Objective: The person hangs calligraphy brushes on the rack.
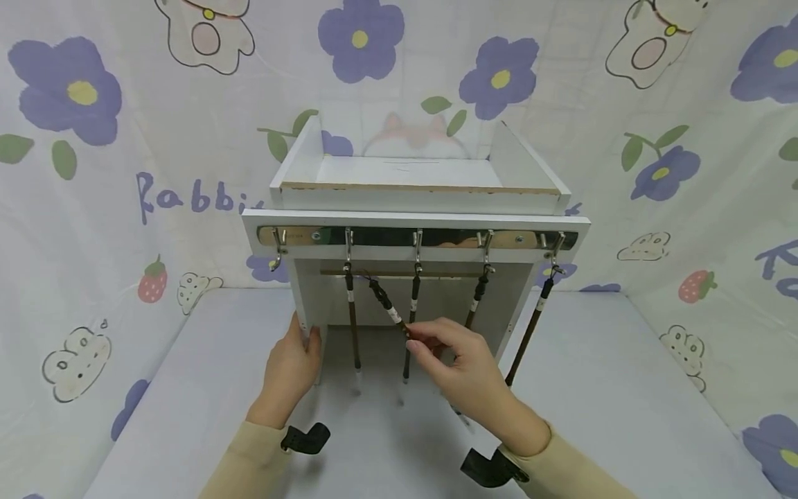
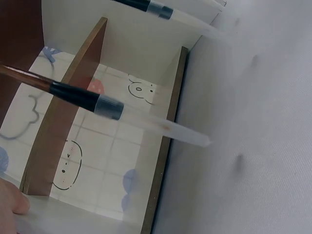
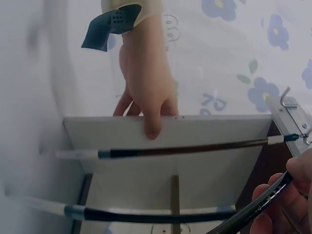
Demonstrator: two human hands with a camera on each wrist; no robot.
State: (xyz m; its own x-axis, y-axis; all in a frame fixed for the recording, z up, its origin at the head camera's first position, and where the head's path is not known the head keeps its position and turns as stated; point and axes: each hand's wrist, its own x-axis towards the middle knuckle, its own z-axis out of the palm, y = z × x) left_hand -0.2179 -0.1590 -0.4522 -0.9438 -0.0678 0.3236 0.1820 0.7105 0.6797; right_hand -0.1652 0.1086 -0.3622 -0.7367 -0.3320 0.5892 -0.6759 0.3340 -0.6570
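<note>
My left hand (image 1: 289,364) grips the left side panel of a small white shelf (image 1: 399,202), thumb inside and fingers outside, as the right wrist view also shows. In my right hand (image 1: 467,367) a brush (image 1: 388,305) is pinched between thumb and fingertips. It tilts with its dark upper end and thin loop up to the left, below the hook rail (image 1: 386,238). Brown-handled brushes hang from several hooks, one (image 1: 353,322) left of the held brush, another (image 1: 414,294) just right of it. The leftmost hook (image 1: 277,249) bears no brush.
Clear caps (image 2: 165,127) cover the hanging brushes' tips. Further right hang another brush (image 1: 478,294) and one by the right edge (image 1: 530,326). Beneath the shelf lies a white tabletop (image 1: 623,388). Behind stands a flower-patterned cloth (image 1: 561,138).
</note>
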